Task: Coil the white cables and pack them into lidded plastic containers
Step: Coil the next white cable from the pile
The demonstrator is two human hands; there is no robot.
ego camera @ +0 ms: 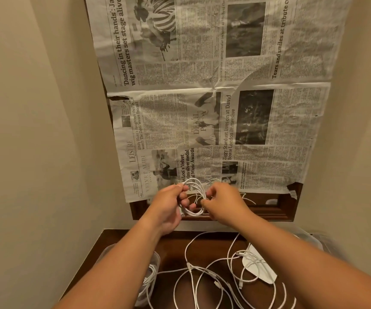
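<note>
Most of the dark brown wooden desk (171,248) is covered by tangled loose white cables (204,277), not yet coiled. One coiled cable is seen inside the clear plastic container (156,259) at left, no lid seen. A small white cable coil (194,212) is held above the desk, clasped by the left grip (169,204) and pinched by the right grip (222,201).

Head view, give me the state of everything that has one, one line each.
left hand, grips the coil.
right hand, pinches the coil.
coil, looped, held above the table.
loose cables, uncoiled, tangled on the table.
left container, holds cable.
newspaper, creased, torn at edges.
</note>
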